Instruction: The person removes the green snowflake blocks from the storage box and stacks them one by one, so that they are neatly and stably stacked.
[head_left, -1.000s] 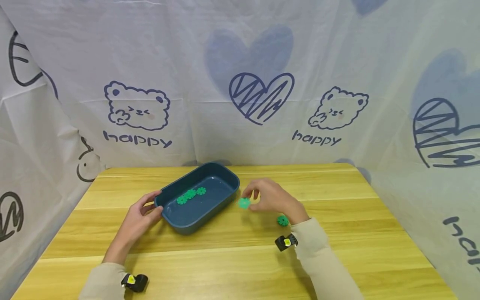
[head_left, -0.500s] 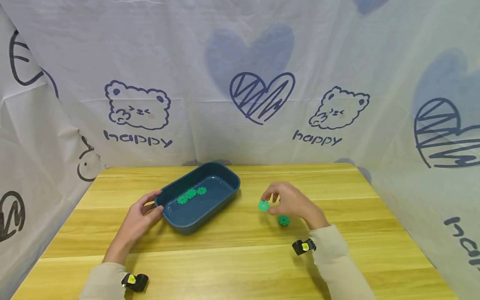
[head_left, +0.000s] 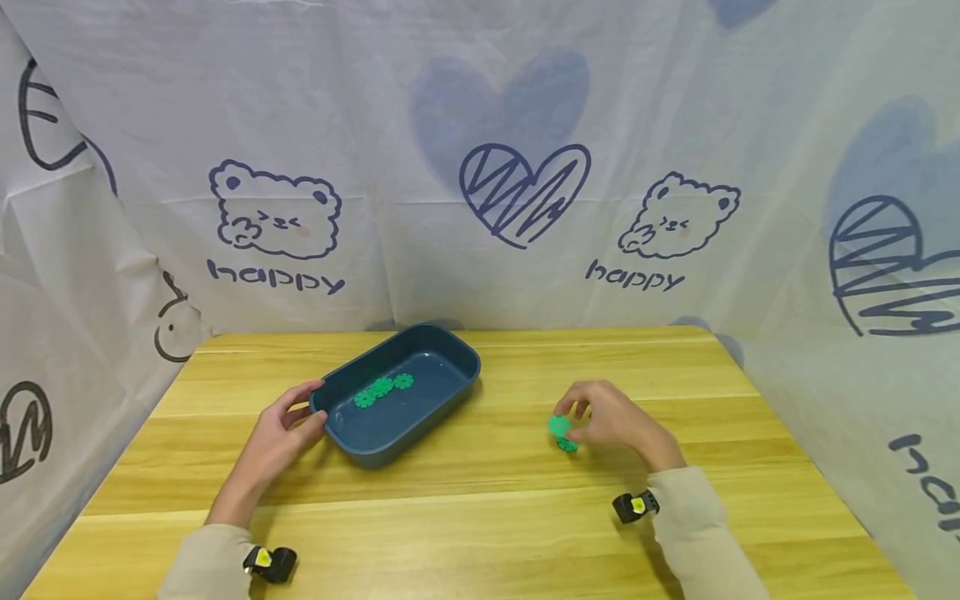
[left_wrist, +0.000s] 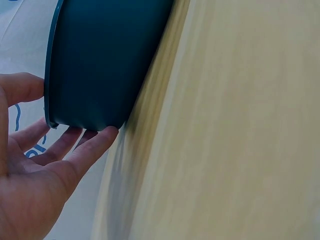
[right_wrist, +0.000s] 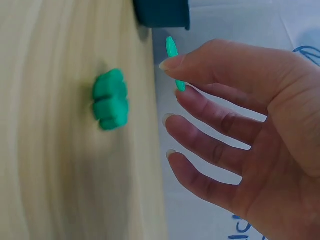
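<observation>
My left hand [head_left: 273, 446] holds the near-left end of a dark blue rectangular bin [head_left: 397, 437]. In the left wrist view, its fingertips touch the bin's end wall and rim [left_wrist: 48, 65]. Several green notched interlocking discs [head_left: 382, 387] lie inside the bin, partly overlapping. My right hand [head_left: 615, 421] pinches a green notched disc [head_left: 558, 426] between thumb and finger, above the table right of the bin. In the right wrist view the held disc [right_wrist: 171, 47] appears edge-on, the other fingers loosely bent. Just below, another green disc [right_wrist: 111, 100] sits on the wood, blurred.
The wooden table [head_left: 450, 533] ends at a printed white cloth [head_left: 480, 283] hanging behind and at both sides. The bin stands diagonally near the table's back edge. Each wrist carries a small black camera [head_left: 636, 505].
My right hand has moved right and toward me with the pinched disc, from beside the bin to over the disc on the table. My left hand and the bin stay put.
</observation>
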